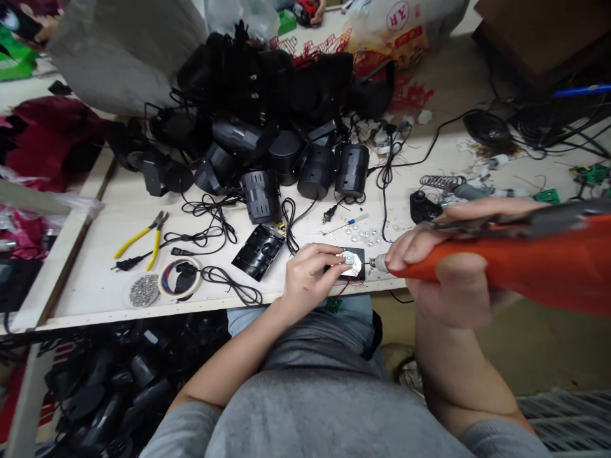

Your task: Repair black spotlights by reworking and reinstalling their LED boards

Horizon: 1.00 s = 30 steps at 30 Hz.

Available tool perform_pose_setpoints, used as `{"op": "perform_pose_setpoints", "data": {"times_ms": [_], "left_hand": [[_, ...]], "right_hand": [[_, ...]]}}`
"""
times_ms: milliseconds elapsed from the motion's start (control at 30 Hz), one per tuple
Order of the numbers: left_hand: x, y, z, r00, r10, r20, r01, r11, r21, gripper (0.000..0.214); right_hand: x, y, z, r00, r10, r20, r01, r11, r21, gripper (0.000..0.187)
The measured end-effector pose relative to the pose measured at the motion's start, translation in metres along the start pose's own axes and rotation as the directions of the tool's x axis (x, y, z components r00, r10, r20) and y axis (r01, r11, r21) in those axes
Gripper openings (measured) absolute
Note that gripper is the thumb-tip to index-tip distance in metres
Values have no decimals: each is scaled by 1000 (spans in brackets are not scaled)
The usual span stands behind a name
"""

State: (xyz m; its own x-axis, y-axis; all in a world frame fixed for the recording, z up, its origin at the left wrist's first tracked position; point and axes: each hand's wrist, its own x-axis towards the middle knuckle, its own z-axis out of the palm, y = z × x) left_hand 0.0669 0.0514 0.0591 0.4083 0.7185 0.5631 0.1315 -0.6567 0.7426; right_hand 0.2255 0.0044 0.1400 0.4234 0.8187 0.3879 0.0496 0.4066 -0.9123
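Head view: my left hand [312, 277] pinches the white disc [352, 266], 4 o'clock off centre; my right hand [458, 286] wraps the orange driver [539, 254], 3 o'clock. Off-axis push could skate the bit [366, 263] into me.

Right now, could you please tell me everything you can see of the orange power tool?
The power tool has an orange-red, plastic-looking body with a dark upper part, and a pale, metallic-looking chuck with a thin dark bit. The right hand grips it near the front. It points left toward the white disc, its rear cut off by the picture's edge. Whether the bit touches anything is unclear.
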Motion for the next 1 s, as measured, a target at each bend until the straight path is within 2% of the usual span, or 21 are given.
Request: {"op": "perform_pose_setpoints", "data": {"times_ms": [67, 167, 333, 467, 533, 633, 733, 833, 933, 1000], "left_hand": [[-1, -2, 1, 1000, -27, -8, 27, 999, 20, 7], [-2, -5, 7, 1000, -28, 1, 28, 999, 34, 6], [-5, -11, 19, 997, 30, 70, -33, 999, 43, 4], [-9, -18, 24, 988, 96, 120, -108, 989, 100, 6], [-11, -20, 25, 988, 112, 109, -126, 984, 128, 6], [-13, -22, 26, 990, 117, 76, -127, 981, 147, 8], [-15, -22, 27, 993, 95, 68, -104, 985, 140, 8], [-15, -21, 27, 994, 70, 82, -81, 988, 133, 10], [-15, -21, 28, 995, 66, 78, -76, 987, 142, 10], [-15, -20, 29, 995, 64, 72, -75, 985, 156, 10]], "right_hand": [[5, 3, 6, 994, -8, -108, 16, 997, 74, 56], [12, 12, 11, 994, 31, -102, -22, 996, 88, 81], [19, 21, 5, 1000, -8, -11, 8, 1000, 23, 78], [16, 30, 1, 998, 48, 40, -56, 972, 227, 82], [12, 36, 2, 998, 67, 3, -65, 952, 298, 84], [8, 43, 8, 991, 72, -115, -33, 948, 315, 80], [6, 45, 13, 989, 27, -144, 23, 944, 330, 73], [7, 45, 9, 996, 5, -94, 27, 943, 331, 70], [8, 43, -2, 997, 55, 54, -68, 961, 268, 76], [9, 42, -8, 989, 102, 109, -123, 969, 213, 81]]}}
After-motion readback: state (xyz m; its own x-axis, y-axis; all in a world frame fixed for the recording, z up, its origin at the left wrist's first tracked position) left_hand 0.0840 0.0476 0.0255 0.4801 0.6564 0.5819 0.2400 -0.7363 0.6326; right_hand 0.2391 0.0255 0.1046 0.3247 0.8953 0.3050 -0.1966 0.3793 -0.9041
